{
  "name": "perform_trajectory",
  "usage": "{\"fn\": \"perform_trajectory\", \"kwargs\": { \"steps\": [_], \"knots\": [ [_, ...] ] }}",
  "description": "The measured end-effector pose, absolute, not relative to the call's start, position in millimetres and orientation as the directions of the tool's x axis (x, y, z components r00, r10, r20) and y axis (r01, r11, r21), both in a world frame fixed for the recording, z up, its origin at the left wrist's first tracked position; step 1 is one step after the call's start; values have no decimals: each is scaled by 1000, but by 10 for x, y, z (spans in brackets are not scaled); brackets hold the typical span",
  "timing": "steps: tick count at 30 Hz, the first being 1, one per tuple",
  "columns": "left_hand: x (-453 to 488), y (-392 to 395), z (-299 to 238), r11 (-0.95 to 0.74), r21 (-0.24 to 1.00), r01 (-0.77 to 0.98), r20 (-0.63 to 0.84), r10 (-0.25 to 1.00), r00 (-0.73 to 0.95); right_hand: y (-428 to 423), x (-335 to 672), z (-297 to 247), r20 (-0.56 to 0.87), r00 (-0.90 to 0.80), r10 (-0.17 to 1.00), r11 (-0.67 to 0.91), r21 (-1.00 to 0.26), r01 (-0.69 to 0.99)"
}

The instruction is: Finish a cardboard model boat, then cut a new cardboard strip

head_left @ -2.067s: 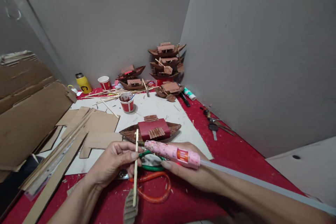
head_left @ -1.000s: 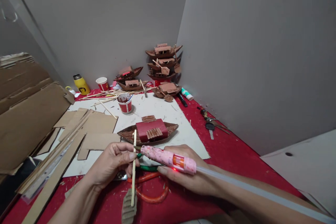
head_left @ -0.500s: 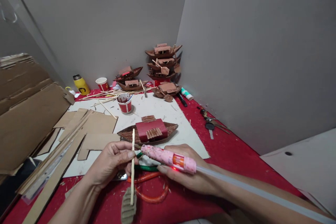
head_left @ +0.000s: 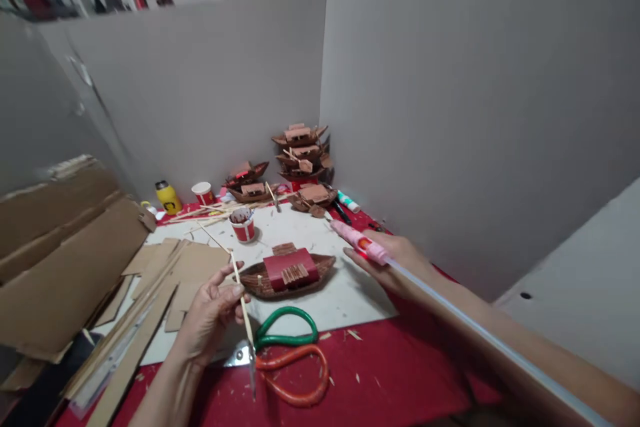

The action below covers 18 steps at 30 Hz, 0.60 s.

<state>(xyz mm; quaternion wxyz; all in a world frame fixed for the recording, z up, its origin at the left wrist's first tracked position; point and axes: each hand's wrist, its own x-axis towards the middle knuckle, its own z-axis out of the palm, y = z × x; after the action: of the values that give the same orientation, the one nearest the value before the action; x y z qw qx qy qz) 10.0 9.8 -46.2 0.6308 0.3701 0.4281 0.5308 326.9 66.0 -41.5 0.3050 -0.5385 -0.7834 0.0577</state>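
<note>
My left hand (head_left: 213,313) pinches the wooden stick of a small paddle (head_left: 245,315) between thumb and fingers. The paddle slants, and its grey cardboard blade (head_left: 253,373) appears nearly edge-on at the lower end. My right hand (head_left: 395,257) is closed around a pink pen-shaped hot glue gun (head_left: 357,240), from whose back a long clear glue stick (head_left: 480,333) runs along the forearm. Its tip points up and left, apart from the paddle. Between the hands lies a brown model boat (head_left: 325,270) with a red canopy (head_left: 305,260). Scissors (head_left: 293,340) with green and orange handles lie below it.
Finished-looking boats (head_left: 300,153) are stacked at the back corner, with more beside them. A red-and-white paint cup (head_left: 243,227), loose sticks (head_left: 200,215), a yellow bottle (head_left: 169,199) and another cup (head_left: 203,193) stand or lie behind. Cardboard pieces (head_left: 200,263) and a large carton (head_left: 75,247) occupy the left.
My right hand has drawn the glue gun away from the paddle, to the right and farther off. The paddle has tilted and its blade turned edge-on. The view has shifted upward, and the scissors are uncovered.
</note>
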Motion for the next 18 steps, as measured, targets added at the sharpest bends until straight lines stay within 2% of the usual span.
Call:
{"fn": "perform_trajectory", "kwargs": {
  "steps": [2,5,10,12,14,16,18],
  "knots": [
    [86,103,-478,122,922,-368,-118,992,33,739,3353,-491,270,-221,937,293,-267,918],
    [54,119,-505,64,923,-379,-84,996,-35,808,3389,-585,159,-210,965,236,-171,957],
    [68,48,-484,-49,920,-389,-18,986,-165,770,3503,-591,77,-248,966,257,-153,954],
    [111,-14,-457,-90,928,-361,11,976,-216,677,3521,-522,99,-269,958,282,-155,947],
    [179,-79,-428,-137,937,-321,54,965,-255,525,3444,-410,181,-301,936,335,-199,921],
    [274,-141,-401,-168,943,-288,86,957,-276,331,3258,-280,298,-373,879,467,-379,799],
    [389,-197,-379,-171,947,-270,91,954,-286,143,2996,-176,353,-465,812,583,-545,603]
  ]
}}
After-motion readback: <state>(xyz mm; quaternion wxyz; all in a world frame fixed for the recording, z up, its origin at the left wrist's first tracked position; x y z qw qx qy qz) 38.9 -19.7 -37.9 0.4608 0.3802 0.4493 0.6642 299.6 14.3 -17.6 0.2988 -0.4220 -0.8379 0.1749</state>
